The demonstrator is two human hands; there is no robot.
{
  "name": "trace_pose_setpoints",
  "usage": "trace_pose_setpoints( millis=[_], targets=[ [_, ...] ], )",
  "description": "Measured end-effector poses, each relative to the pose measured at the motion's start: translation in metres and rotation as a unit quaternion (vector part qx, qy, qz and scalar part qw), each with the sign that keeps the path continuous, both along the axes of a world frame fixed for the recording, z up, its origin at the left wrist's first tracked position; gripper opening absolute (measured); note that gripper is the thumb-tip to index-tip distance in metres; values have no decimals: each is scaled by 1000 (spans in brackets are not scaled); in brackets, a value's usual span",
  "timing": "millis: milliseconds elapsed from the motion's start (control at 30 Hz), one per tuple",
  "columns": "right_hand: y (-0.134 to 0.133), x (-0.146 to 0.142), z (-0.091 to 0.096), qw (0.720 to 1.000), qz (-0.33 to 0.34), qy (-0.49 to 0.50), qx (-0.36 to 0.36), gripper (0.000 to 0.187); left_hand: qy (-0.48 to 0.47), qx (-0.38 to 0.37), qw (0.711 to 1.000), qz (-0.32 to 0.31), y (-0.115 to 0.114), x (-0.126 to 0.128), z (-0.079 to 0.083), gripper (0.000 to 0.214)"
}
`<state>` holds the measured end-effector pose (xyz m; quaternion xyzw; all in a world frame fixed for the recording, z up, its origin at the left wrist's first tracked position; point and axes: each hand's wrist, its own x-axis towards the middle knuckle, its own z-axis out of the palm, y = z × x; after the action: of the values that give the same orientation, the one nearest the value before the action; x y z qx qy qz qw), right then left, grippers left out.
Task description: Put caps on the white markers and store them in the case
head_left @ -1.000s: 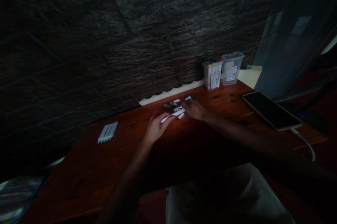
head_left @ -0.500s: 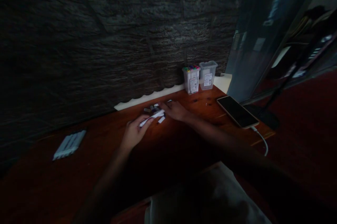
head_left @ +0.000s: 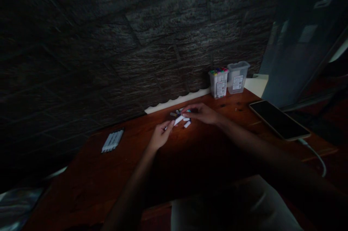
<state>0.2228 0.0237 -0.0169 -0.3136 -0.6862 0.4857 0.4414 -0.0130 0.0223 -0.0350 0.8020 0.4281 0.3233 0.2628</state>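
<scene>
Between the fingers of my left hand [head_left: 161,135] is a white marker [head_left: 178,120], tilted up toward the right. The fingers of my right hand [head_left: 201,113] pinch its far end; whether a cap sits there is too dark and small to tell. Several small marker caps lie just behind and beside the marker, among them a white cap [head_left: 187,124] in front of my right fingers. My right hand hides part of this little pile.
A row of white markers [head_left: 112,140] lies at the left of the wooden table [head_left: 130,173]. Against the stone wall stand a clear box full of colourful-capped markers [head_left: 218,84] and an empty-looking clear box [head_left: 237,78]. A phone [head_left: 279,120] with a white cable [head_left: 315,150] lies right.
My view has swung left, so things appear further right. My right hand has come from the pile of caps to the far end of the marker that my left hand holds.
</scene>
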Motion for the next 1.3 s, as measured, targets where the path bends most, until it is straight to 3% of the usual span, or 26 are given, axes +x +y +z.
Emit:
trace_pose_setpoints(
  millis=[100,267,433,600,767,1000,1067,1133,1300],
  targets=[
    [-2,0,5,999,-27,-2,-26,32,-6,-17,1000,-5,-2,2,4,45],
    [2,-7,6,979,-160,88,-94,62,35,24,998,-39,-11,13,6,37],
    [-1,-16,5,970,-110,157,-152,77,55,26,995,-80,-21,26,3,31],
    [-9,-22,10,984,-62,118,-117,73,55,39,995,-67,-25,23,6,34],
    [-10,-23,12,988,-72,91,-105,67,76,54,994,-56,-27,23,6,32],
    [2,-10,1,974,-224,3,-46,59,76,97,992,-21,-13,26,-1,30],
    [4,-6,-3,977,-203,-43,-38,56,66,112,991,12,-8,18,0,30],
    [3,-5,-6,988,-130,-73,-43,52,53,123,990,42,-5,10,1,30],
    [-5,-14,-8,996,-55,-74,22,35,35,115,992,34,-4,1,1,32]
  ],
)
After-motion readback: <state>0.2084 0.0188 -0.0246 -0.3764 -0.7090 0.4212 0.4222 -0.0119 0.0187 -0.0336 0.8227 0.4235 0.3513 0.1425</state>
